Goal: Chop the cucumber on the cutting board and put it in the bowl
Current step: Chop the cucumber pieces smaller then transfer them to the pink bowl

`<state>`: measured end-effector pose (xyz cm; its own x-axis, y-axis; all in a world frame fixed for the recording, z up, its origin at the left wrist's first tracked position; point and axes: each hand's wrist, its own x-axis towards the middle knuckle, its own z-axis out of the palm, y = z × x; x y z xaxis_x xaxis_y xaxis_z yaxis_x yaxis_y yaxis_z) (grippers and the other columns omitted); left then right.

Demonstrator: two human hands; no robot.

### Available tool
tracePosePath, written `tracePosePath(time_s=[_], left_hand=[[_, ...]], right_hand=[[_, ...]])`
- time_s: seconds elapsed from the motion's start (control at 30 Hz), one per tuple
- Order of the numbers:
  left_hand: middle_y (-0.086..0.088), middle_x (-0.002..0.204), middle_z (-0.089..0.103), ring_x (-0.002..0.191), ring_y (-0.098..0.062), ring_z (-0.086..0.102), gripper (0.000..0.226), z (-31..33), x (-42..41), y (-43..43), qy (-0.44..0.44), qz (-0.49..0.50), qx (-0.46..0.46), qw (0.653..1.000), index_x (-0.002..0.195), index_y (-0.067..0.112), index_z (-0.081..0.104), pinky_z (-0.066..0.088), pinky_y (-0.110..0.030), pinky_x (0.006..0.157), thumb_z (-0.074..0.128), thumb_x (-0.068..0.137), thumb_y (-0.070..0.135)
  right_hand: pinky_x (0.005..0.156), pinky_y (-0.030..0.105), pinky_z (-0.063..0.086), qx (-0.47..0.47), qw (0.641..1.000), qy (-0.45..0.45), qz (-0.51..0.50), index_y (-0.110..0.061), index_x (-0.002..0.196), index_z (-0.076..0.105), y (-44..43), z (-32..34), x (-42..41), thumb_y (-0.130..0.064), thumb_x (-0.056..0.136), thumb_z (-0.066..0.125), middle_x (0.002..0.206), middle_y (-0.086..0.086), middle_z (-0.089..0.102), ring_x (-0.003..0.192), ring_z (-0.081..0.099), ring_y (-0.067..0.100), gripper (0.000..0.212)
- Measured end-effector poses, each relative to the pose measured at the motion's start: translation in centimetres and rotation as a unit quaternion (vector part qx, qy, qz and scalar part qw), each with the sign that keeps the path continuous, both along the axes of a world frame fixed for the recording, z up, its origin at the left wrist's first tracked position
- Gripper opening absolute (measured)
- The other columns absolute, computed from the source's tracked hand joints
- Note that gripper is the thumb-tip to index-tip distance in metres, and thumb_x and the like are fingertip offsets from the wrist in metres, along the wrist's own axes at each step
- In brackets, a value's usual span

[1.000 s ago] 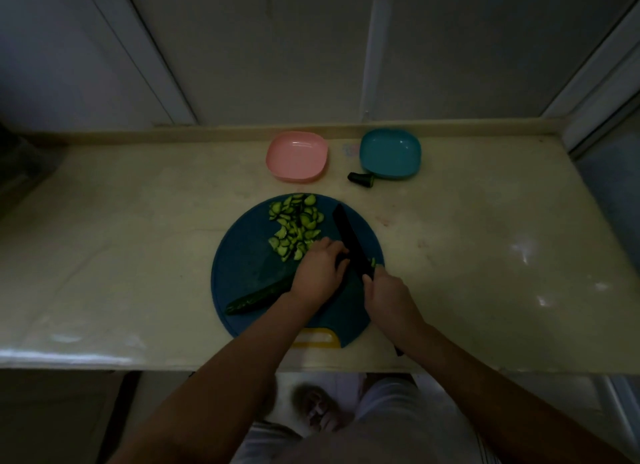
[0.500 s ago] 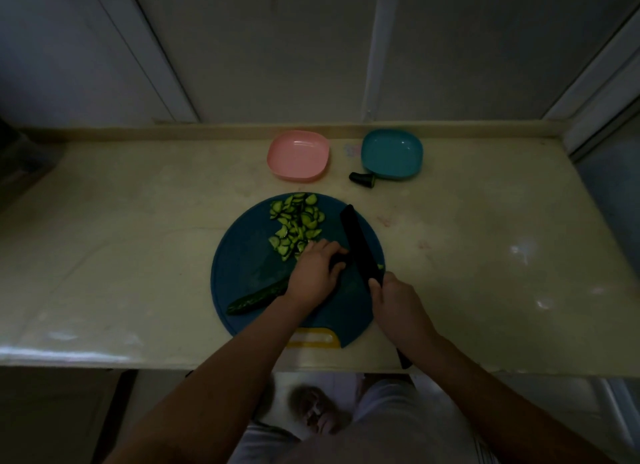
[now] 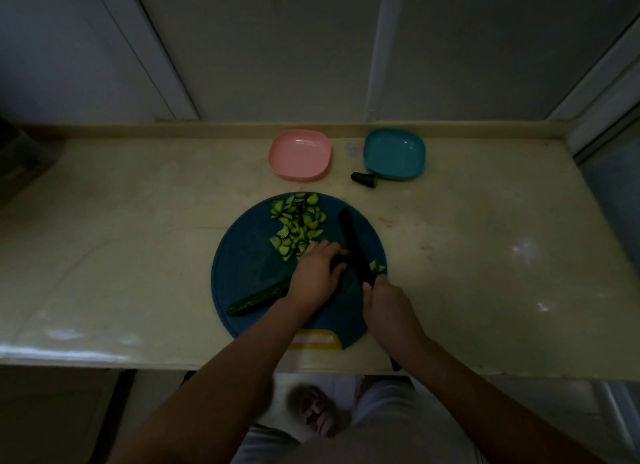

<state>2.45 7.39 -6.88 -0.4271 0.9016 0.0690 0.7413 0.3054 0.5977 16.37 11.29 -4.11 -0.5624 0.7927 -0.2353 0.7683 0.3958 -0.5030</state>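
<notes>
Both hands are down on the round blue cutting board (image 3: 242, 266). Her or his left hand (image 3: 317, 273) lies curled over the cucumber (image 3: 258, 297), fingers bent and pressing it flat, while the right hand (image 3: 388, 307) is closed around the handle of a dark knife (image 3: 353, 245), whose butt pokes out behind the wrist.

Compared with a second ago, the blade has slid slightly to the right and away from the person, and now rests close against the left knuckles; the left hand has barely shifted. A small fresh slice (image 3: 377, 266) lies just beyond the blade near the board's right edge. From that I'd say another cut has just gone through and the knife is being set for the next one.

Most of the cutting looks done: a pile of pale green slices (image 3: 298, 228) sits on the far part of the board, and only the dark tail end of the cucumber sticks out to the left of the holding hand.

Farther back on the pale counter (image 3: 121, 221) stand a pink bowl (image 3: 299, 155) and a teal bowl (image 3: 394, 153), neither with any cucumber in it, so the transfer is not yet begun. A cut-off stem end (image 3: 363, 180) lies just in front of the teal one.
</notes>
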Motion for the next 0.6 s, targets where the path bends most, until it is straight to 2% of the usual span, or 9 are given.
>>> tracePosePath(time_s=[0.1, 0.23, 0.43, 0.53, 0.6], left_hand=[[-0.008, 0.092, 0.059, 0.09, -0.023, 0.049, 0.015, 0.0, 0.0, 0.0, -0.002, -0.005, 0.003, 1.0, 0.1, 0.008, 0.064, 0.025, -0.019, 0.068, 0.062, 0.086, 0.012], [-0.008, 0.096, 0.058, 0.093, -0.021, 0.047, 0.017, -0.1, -0.1, 0.0, 0.009, -0.009, -0.003, 1.0, 0.104, 0.01, 0.063, 0.024, -0.019, 0.071, 0.059, 0.088, 0.012], [-0.008, 0.096, 0.057, 0.093, -0.022, 0.047, 0.019, 0.0, -0.1, 0.0, 0.004, -0.012, -0.003, 1.0, 0.106, 0.012, 0.063, 0.025, -0.021, 0.071, 0.059, 0.087, 0.012], [-0.007, 0.096, 0.057, 0.094, -0.022, 0.047, 0.017, 0.0, -0.1, -0.1, -0.002, -0.01, -0.002, 1.0, 0.105, 0.011, 0.062, 0.027, -0.021, 0.072, 0.059, 0.088, 0.013], [-0.007, 0.096, 0.057, 0.094, -0.022, 0.047, 0.016, 0.0, -0.1, -0.1, -0.004, -0.007, -0.003, 1.0, 0.104, 0.01, 0.061, 0.029, -0.023, 0.074, 0.059, 0.088, 0.014]], right_hand=[[0.042, 0.016, 0.016, -0.004, 1.0, 0.011, -0.004, 0.002, 0.1, 0.051, -0.1, -0.4, -0.7, -0.021, 0.1, 0.035, 0.09, 0.021, 0.064, 0.058, 0.04, 0.012, 0.028], [0.043, 0.015, 0.017, 0.004, 1.0, 0.005, -0.002, 0.003, 0.1, 0.052, 0.1, -0.6, -0.4, -0.021, 0.1, 0.036, 0.091, 0.021, 0.064, 0.066, 0.049, 0.019, 0.028], [0.046, 0.025, 0.021, -0.001, 1.0, -0.002, -0.003, 0.001, 0.096, 0.052, -0.1, 0.0, 0.7, -0.024, 0.101, 0.033, 0.09, 0.018, 0.062, 0.068, 0.047, 0.019, 0.031], [0.044, 0.023, 0.022, 0.009, 1.0, -0.001, 0.0, 0.0, 0.096, 0.052, -0.3, 0.1, 0.7, -0.025, 0.101, 0.032, 0.089, 0.018, 0.062, 0.067, 0.046, 0.018, 0.032], [0.048, 0.026, 0.022, 0.014, 1.0, -0.003, -0.001, 0.0, 0.097, 0.051, -0.4, 0.2, 0.6, -0.025, 0.101, 0.031, 0.089, 0.017, 0.062, 0.07, 0.051, 0.021, 0.032]])
